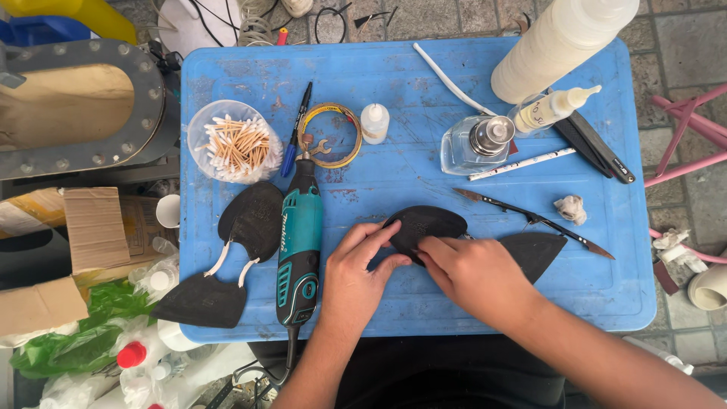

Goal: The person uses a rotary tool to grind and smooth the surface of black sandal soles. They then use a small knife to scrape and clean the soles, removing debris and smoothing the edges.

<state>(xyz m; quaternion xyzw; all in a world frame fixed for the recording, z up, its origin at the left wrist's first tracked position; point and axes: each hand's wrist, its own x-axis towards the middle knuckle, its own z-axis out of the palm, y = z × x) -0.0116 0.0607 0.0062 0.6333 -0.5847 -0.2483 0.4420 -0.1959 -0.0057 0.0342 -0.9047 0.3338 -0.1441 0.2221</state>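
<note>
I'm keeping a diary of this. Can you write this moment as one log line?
left hand: on black sole piece | right hand: pressing it | rotary tool: lying beside | surface: blue table

Rotary tool (299, 242) lies left of both hands, on table (409, 83).

Black rounded sole piece (425, 224), flat, matte, textured; lies on blue table top (409, 76) near front edge. Black triangular piece (536, 251) just beside it, right, partly covered.
</note>
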